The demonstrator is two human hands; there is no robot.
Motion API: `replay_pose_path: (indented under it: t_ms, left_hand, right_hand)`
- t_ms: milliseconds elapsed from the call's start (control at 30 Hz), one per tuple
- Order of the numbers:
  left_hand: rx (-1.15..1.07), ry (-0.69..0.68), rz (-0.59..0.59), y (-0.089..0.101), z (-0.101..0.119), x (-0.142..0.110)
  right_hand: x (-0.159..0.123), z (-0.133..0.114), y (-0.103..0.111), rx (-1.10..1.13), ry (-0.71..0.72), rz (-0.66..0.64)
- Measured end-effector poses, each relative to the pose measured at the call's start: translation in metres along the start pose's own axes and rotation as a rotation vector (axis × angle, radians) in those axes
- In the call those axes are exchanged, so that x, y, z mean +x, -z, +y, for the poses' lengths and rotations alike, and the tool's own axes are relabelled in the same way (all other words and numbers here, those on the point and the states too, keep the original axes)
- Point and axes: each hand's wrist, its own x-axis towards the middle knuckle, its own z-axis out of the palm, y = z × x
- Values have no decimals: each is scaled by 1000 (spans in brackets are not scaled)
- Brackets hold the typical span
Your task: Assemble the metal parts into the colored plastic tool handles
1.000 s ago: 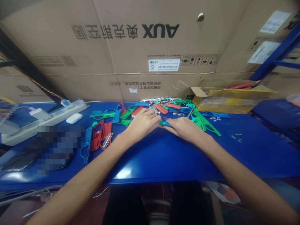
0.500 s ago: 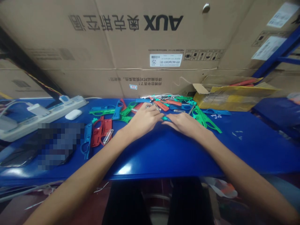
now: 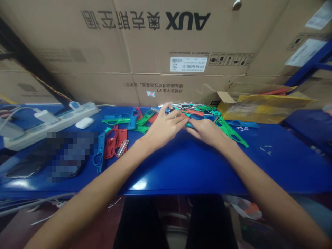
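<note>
My left hand (image 3: 168, 125) and my right hand (image 3: 207, 130) meet over the middle of the table. Between their fingertips is a small blue-green plastic piece (image 3: 188, 125), mostly hidden, and both hands are closed on it. My left index finger points up and away from the others. Just beyond my hands lies a heap of plastic shells and thin metal rods, with an orange shell (image 3: 194, 112) on it. A green shell (image 3: 230, 131) with a loop rests beside my right hand. To the left are a blue shell (image 3: 100, 152), red shells (image 3: 111, 143) and a clear tube (image 3: 122, 148).
A large cardboard box (image 3: 145, 48) stands upright behind the table. At the back right is a yellow-taped carton (image 3: 267, 109) with red parts inside. A power strip (image 3: 57, 124), a white case (image 3: 84, 122) and a dark phone (image 3: 28, 166) lie left. Small pale bits (image 3: 266, 149) lie right.
The view has shifted slightly. My left hand's index finger has lifted off, and its other fingers have come over the small piece towards my right hand. Both hands are closer together.
</note>
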Motion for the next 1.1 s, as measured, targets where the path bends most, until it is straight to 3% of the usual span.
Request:
replay_pose_path:
  t_ms: [67, 167, 267, 367, 433, 500, 600, 800, 933, 1100]
  left_hand:
    - [11, 66, 110, 7, 6, -1]
    - [-80, 218, 271, 12, 19, -2]
    - [-312, 316, 294, 0, 31, -2]
    - [-708, 378, 198, -25, 39, 1]
    - [-942, 488, 134, -38, 43, 4]
    - [-1157, 552, 37, -44, 45, 5]
    - [-1400, 541, -76, -45, 46, 4]
    - [-1202, 606, -117, -40, 41, -2]
    - [-1094, 590, -77, -35, 41, -2]
    - [-1257, 558, -57, -30, 48, -2]
  right_hand:
    - [4, 0, 3, 285, -64, 98]
    - [8, -1, 4, 760, -256, 343]
    - [9, 1, 0, 983, -367, 501]
    - [9, 3, -6, 980, -359, 485]
    - [9, 2, -10, 946, -335, 467]
    - [10, -1, -12, 922, -302, 463]
    - [9, -5, -13, 985, -263, 473]
    - [4, 2, -13, 1398, -282, 292]
    - [2, 0, -11, 1478, -347, 334]
    - [1, -1, -3, 1503, -348, 273]
